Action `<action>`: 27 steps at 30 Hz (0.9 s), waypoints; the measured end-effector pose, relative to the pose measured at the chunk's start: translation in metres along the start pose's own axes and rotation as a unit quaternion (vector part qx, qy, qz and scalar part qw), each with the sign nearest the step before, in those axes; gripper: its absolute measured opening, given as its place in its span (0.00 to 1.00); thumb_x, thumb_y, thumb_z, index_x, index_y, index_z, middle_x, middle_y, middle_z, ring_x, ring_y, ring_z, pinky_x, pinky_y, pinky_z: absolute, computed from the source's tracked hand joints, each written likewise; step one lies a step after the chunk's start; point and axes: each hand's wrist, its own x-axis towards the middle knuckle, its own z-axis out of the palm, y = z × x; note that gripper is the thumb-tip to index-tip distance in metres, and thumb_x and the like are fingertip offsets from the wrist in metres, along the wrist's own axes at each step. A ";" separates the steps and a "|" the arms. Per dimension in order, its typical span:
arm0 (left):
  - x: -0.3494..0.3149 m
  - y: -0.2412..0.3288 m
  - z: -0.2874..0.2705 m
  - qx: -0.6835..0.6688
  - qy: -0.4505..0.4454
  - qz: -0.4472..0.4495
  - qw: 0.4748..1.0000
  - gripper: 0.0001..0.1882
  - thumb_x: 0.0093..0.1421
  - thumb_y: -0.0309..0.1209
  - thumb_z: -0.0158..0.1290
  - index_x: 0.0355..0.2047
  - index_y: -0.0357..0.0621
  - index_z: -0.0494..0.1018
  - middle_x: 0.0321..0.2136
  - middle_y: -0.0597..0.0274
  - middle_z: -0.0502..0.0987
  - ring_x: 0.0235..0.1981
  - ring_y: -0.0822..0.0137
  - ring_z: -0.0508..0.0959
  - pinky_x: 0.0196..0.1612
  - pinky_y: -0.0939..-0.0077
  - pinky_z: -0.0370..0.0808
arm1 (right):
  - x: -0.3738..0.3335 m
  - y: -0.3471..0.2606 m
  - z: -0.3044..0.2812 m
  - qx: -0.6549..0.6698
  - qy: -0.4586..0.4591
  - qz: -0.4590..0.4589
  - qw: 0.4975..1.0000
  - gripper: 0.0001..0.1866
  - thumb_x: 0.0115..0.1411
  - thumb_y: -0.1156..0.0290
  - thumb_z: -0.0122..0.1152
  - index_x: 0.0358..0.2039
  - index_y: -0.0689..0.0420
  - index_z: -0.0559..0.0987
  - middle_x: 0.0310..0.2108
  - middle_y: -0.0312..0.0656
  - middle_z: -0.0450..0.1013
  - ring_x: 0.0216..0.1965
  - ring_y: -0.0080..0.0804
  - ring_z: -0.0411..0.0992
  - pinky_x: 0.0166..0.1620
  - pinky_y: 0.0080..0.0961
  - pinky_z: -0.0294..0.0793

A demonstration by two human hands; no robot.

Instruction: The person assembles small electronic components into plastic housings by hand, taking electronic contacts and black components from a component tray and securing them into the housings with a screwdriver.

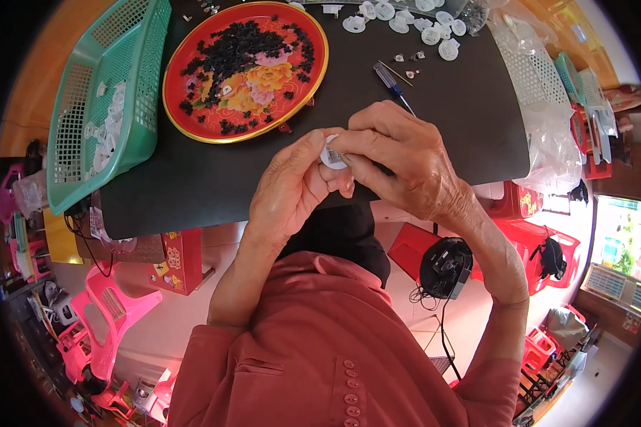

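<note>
Between my hands, over the near edge of the dark table (214, 186), is a small round white plastic piece (332, 158). The fingers of my left hand (290, 178) are closed around it from the left. My right hand (406, 160) pinches at its upper right side, and its fingertips cover part of the piece. Whether a smaller part is also between those fingertips is hidden. Just beyond my right hand lies a screwdriver (388, 77) with a dark blue handle, beside a thin stick (399, 74).
A round red tray (174, 107) with a gold rim holds many small black parts. To its left stands a green basket (141, 135) with white pieces. More white round pieces (399, 21) lie at the far side. Clear plastic bags (552, 135) hang over the right edge.
</note>
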 end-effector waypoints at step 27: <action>-0.001 -0.004 0.010 0.072 0.037 0.073 0.994 0.19 0.67 0.36 0.36 0.44 0.29 0.65 0.30 0.55 0.71 0.29 0.68 0.73 0.36 0.75 0.72 | -0.008 -0.001 0.010 0.203 0.058 0.175 0.962 0.07 0.50 0.82 0.57 0.31 0.60 0.78 0.26 0.39 0.71 0.26 0.23 0.72 0.29 0.18 0.72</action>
